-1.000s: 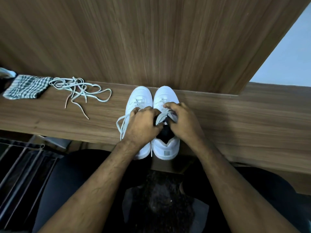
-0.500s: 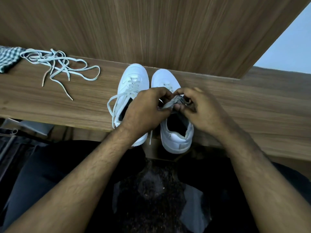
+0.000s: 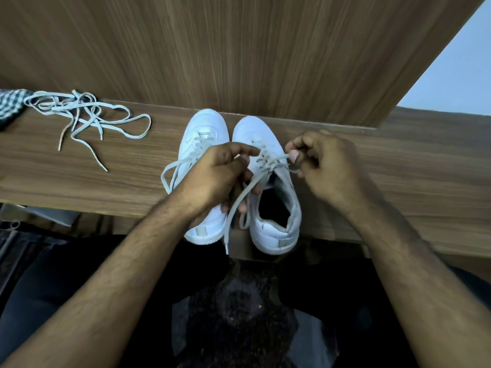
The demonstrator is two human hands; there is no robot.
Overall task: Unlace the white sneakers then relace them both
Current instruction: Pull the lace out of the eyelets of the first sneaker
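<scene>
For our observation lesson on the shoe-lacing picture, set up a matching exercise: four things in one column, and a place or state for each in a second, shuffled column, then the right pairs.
Things
1. loose laces
2. checked cloth
3. right sneaker
4. left sneaker

Places or states
A. partly hidden under the left hand
B. cut off by the picture's left edge
C. lying tangled on the wooden shelf, apart from the shoes
D. its lace pinched by the right hand

Pairs: 1-C, 2-B, 3-D, 4-A
</scene>
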